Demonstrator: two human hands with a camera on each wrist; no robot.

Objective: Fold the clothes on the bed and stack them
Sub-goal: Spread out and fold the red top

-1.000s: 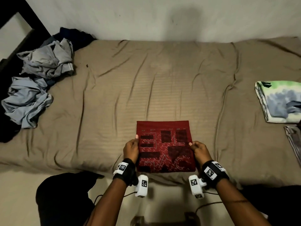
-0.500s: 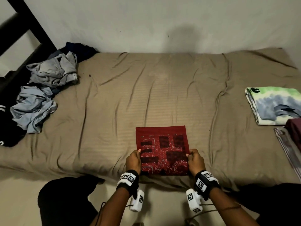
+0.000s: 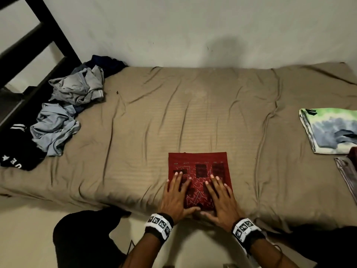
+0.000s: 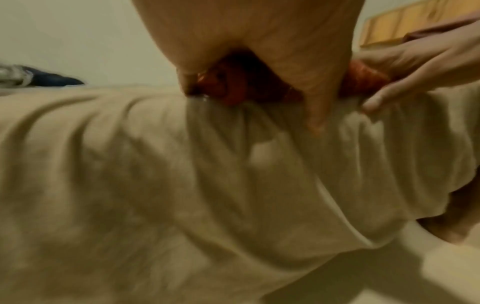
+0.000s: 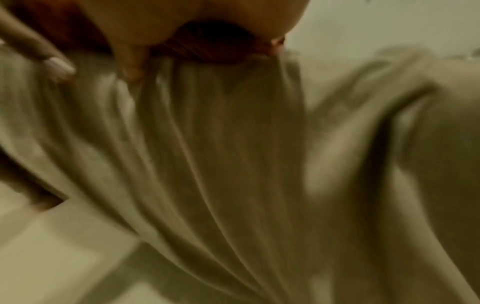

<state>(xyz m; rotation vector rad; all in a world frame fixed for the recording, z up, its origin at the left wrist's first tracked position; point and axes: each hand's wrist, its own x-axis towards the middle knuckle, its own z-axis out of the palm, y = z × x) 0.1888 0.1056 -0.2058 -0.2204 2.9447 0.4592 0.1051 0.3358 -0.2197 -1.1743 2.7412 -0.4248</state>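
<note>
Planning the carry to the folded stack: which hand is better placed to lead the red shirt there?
Right, probably. The right hand lies on the red shirt on the side nearer the tie-dye shirt; the left hand is farther.

My left hand [image 3: 174, 198] and right hand [image 3: 220, 200] lie flat, side by side, on the near half of the folded red patterned garment [image 3: 199, 171]. That garment lies on the tan-sheeted bed [image 3: 135, 132], at its near edge, centre. The pile of crumpled grey and blue clothes [image 3: 63, 109] lies at the bed's far-left end, well apart from it. The folded green-and-white tie-dye shirt [image 3: 330, 130] lies at the right end. The pale wall [image 3: 193, 31] stands behind the bed.
</note>
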